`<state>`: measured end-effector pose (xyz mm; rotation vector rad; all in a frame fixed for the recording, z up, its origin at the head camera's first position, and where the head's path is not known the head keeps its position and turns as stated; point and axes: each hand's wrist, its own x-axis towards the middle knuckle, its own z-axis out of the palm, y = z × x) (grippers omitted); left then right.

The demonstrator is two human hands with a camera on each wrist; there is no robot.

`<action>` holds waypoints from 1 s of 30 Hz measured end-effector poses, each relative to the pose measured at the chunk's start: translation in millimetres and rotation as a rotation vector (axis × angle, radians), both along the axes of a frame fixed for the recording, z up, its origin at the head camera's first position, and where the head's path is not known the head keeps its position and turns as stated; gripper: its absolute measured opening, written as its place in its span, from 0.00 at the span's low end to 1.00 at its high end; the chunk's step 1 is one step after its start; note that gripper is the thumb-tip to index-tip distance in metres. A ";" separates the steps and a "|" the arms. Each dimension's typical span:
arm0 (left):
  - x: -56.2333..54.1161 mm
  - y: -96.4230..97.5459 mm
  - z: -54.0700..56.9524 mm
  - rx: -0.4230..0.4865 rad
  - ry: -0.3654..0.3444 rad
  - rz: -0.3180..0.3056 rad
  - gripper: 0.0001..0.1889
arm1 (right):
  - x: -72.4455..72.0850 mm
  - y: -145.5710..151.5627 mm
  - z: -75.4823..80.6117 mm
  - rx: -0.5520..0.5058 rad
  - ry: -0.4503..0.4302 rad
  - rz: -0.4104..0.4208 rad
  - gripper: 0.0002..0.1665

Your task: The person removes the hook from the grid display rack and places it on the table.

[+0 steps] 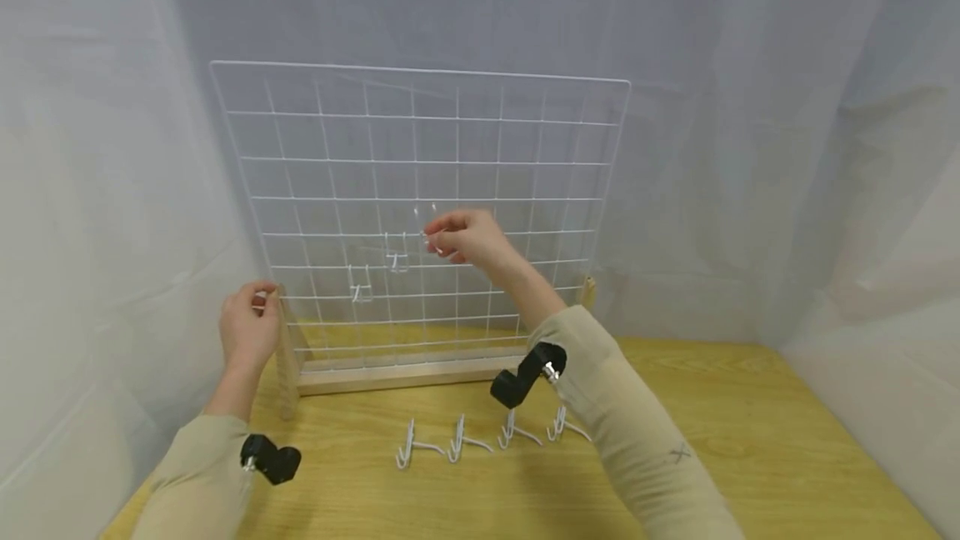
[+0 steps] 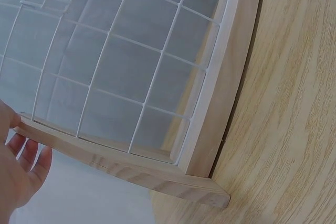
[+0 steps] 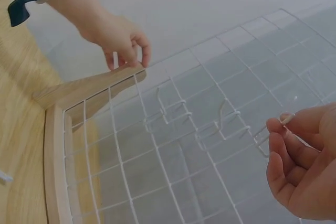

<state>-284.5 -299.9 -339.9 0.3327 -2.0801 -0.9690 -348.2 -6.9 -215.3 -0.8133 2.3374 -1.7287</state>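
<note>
A white wire grid stands upright in a wooden stand. My right hand pinches a white wire hook between thumb and fingertips, in front of the grid near its middle. The hook's two prongs point upward in the head view; fingers hide part of it. Left of that hand, one hook hangs on the grid, and another hook hangs lower and further left. My left hand holds the top of the stand's left wooden upright, thumb on one side and fingers on the other.
On the yellow wood-grain table, several loose hooks lie in a row in front of the stand. White cloth hangs behind and at both sides. Black wrist mounts sit on both sleeves.
</note>
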 end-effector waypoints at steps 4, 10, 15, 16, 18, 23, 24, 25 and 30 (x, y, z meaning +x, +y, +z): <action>-0.8 -0.5 -0.2 -0.004 -0.001 -0.002 0.11 | 4.5 6.6 -10.8 0.027 0.012 0.022 0.12; -2.2 0.6 0.4 0.000 0.000 -0.007 0.11 | 6.9 18.4 -31.5 0.080 0.017 0.021 0.12; -2.1 1.7 -0.3 -0.001 -0.005 -0.005 0.11 | 5.5 27.8 -47.1 0.092 -0.003 0.012 0.12; -1.9 1.8 -0.3 -0.001 -0.003 -0.005 0.11 | 5.2 29.3 -49.8 0.091 -0.008 0.015 0.12; -1.9 1.9 -0.2 -0.001 -0.001 -0.003 0.11 | 4.7 31.9 -54.8 0.093 -0.010 0.020 0.13; -1.5 1.8 0.5 0.001 0.000 -0.002 0.11 | 7.8 33.9 -66.2 0.110 0.011 0.043 0.13; -1.3 1.8 0.5 0.001 -0.001 -0.003 0.11 | 9.1 33.9 -68.5 0.108 0.006 0.049 0.13; -1.1 1.8 0.5 0.001 -0.001 -0.004 0.11 | 10.6 33.9 -71.0 0.104 -0.002 0.055 0.13; -0.5 1.5 -0.4 0.005 -0.005 -0.007 0.11 | 17.1 37.7 -86.1 0.105 -0.035 0.082 0.12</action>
